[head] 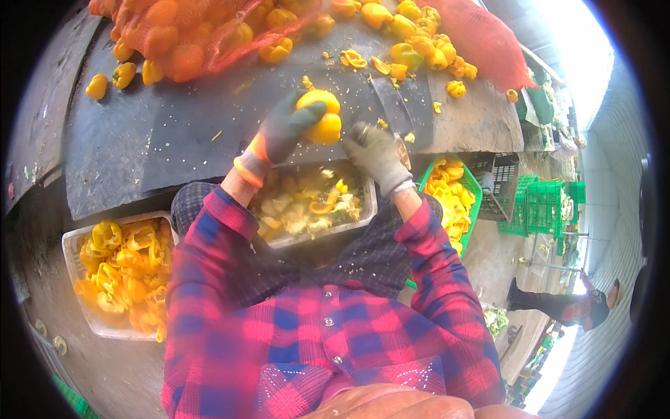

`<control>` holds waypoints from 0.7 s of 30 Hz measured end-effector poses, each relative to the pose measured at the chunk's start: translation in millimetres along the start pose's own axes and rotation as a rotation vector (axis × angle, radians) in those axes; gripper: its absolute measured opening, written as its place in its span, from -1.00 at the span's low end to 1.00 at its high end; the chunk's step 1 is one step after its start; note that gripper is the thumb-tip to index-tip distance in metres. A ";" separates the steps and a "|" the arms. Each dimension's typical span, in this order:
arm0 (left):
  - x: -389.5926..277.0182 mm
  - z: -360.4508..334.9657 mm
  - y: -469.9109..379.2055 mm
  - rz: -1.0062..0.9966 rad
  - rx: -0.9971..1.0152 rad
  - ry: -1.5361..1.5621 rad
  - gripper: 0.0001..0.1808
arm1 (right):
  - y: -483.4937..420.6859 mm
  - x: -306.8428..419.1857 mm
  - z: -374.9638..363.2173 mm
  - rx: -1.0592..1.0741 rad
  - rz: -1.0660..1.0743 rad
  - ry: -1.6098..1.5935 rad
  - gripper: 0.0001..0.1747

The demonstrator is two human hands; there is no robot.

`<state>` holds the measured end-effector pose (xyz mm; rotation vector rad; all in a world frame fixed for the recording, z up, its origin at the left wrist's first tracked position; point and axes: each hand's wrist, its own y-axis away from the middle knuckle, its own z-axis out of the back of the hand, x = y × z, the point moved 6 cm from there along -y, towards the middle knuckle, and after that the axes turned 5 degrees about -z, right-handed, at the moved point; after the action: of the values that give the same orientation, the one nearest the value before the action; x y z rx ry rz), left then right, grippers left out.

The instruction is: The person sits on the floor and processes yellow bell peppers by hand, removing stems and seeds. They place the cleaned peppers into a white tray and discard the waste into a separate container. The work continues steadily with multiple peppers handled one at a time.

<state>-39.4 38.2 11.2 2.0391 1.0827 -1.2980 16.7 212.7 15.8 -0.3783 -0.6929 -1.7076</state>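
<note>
My left hand [293, 123], in a dark glove with an orange cuff, grips a yellow bell pepper [327, 118] above the near edge of the table. Just right of the pepper is my right hand [374, 154] in a grey glove; it is blurred, and its fingers are curled so that I cannot tell if they hold anything. A cleaver [390, 107] lies flat on the dark table mat [209, 115] beyond that hand. Below both hands, a white crate [370, 207] holds pepper cores and scraps, some of them blurred.
Red mesh sacks [178, 39] [481, 44] and loose yellow peppers [403, 26] cover the far side. Cut peppers fill a white crate [70, 256] at left and a green crate [471, 183] at right. Stacked green crates [547, 207] and another person [570, 306] are farther right.
</note>
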 end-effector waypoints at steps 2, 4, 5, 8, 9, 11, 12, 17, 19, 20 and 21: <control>-2.2 7.6 -2.9 -0.030 -0.023 -0.075 -0.51 | 11.3 -9.3 -11.5 0.235 -0.135 -0.045 -0.70; 0.2 3.5 -5.7 0.010 -0.002 -0.140 -0.52 | 14.0 -11.1 -20.1 0.331 -0.088 -0.899 -0.63; 4.5 -2.4 -3.5 0.068 0.027 -0.172 -0.53 | 13.5 -10.6 -20.0 0.367 -0.056 -1.327 -0.59; 26.3 -16.6 1.4 0.022 0.088 -0.123 -0.44 | 10.6 0.8 -18.4 0.241 -0.047 -1.341 -0.58; 36.6 -15.6 0.9 0.068 0.052 -0.088 -0.42 | 9.6 -7.6 -16.2 0.171 -0.096 -1.332 -0.57; 34.4 -11.2 -4.3 -0.053 0.139 -0.131 -0.42 | 17.4 -27.3 26.9 -0.080 -0.136 -0.911 -0.58; 36.8 -6.2 -5.9 -0.052 0.108 -0.150 -0.42 | 28.1 -16.0 63.1 -0.102 -0.031 -0.677 -0.57; 41.2 5.7 -14.6 -0.046 0.090 -0.290 -0.45 | 84.0 -179.6 181.6 -0.335 -0.331 0.341 -0.52; 40.2 -1.4 -14.8 -0.104 0.123 -0.367 -0.47 | 99.9 -239.5 182.0 -0.154 -0.354 0.506 -0.43; 46.4 1.2 -13.9 -0.181 0.148 -0.438 -0.48 | 100.3 -241.2 177.6 -0.087 -0.315 0.627 -0.43; 47.7 -2.1 -17.0 -0.089 0.128 -0.349 -0.49 | 97.2 -240.4 172.4 -0.023 -0.282 0.743 -0.42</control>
<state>-41.1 66.6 -30.7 1.7756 0.9563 -1.7302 151.5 493.0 30.7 0.3540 -0.1782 -1.9406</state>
